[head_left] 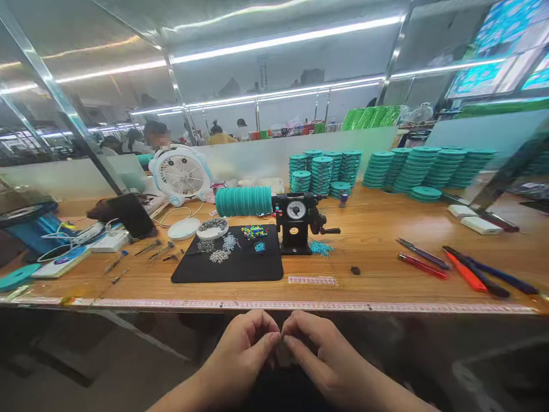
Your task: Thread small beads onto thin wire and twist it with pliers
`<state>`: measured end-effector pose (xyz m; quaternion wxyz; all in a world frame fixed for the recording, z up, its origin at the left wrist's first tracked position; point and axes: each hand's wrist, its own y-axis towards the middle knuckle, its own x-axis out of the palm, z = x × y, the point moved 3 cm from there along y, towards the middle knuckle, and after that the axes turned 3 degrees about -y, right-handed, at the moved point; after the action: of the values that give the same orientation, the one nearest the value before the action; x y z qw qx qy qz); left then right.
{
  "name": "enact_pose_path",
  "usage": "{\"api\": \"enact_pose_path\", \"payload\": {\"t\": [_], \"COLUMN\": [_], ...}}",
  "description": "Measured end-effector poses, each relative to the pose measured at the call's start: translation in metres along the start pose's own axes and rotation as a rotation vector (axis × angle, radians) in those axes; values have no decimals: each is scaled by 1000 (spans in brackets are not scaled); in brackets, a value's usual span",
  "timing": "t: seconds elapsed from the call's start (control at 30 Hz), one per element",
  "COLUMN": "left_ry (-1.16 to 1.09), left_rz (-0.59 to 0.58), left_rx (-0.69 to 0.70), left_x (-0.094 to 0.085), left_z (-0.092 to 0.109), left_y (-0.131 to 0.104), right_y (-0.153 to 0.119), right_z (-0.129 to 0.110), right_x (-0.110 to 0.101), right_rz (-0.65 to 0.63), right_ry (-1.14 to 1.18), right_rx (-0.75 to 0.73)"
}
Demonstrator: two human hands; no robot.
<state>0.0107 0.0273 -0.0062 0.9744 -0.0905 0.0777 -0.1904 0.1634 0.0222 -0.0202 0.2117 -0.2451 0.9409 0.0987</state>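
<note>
My left hand [242, 355] and my right hand [319, 355] meet below the front edge of the wooden workbench [377, 229], fingertips pinched together on something too small to make out. Straight ahead on the bench stands a black winding machine [298, 226] with a dial, carrying a row of teal spools [243, 201] on its shaft. A black mat [231, 263] in front of it holds small metal parts [218, 254], colourful beads [254, 231] and a round tin [211, 228].
Stacks of teal spools [326, 171] and more teal spools [424, 166] stand at the back. Pliers and cutters [465, 270] lie at right, a white fan [180, 173], a phone on a stand [131, 214] and tweezers [150, 249] at left. A measuring tape [300, 306] runs along the front edge. People sit beyond the divider.
</note>
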Motion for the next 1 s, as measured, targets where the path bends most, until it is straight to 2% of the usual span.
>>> {"api": "enact_pose_path", "payload": {"t": [0.17, 0.27, 0.43, 0.53, 0.63, 0.77, 0.87, 1.0], "left_ry": [-201, -275, -237, -195, -138, -92, -153, -350], "left_rz": [-77, -90, -44, -36, -19, -12, -19, -39], "left_rx": [-126, -149, -107, -23, 51, 67, 3, -155], "left_x": [2, 1, -1, 0, 0, 1, 2, 3], "left_z": [-9, -12, -9, -4, -1, 1, -3, -14], "left_y": [3, 3, 1, -1, -3, -3, -2, 1], "right_y": [-1, -1, 1, 3, 5, 5, 5, 4], "right_z": [-5, -2, 7, 9, 10, 11, 11, 10], "right_x": [-4, -3, 5, 7, 7, 8, 9, 9], "right_rz": [-33, -48, -147, -189, -185, -167, -157, -138], "right_ry": [39, 143, 520, 639, 662, 652, 629, 597], "right_rx": [-12, 24, 152, 216, 245, 270, 246, 196]}}
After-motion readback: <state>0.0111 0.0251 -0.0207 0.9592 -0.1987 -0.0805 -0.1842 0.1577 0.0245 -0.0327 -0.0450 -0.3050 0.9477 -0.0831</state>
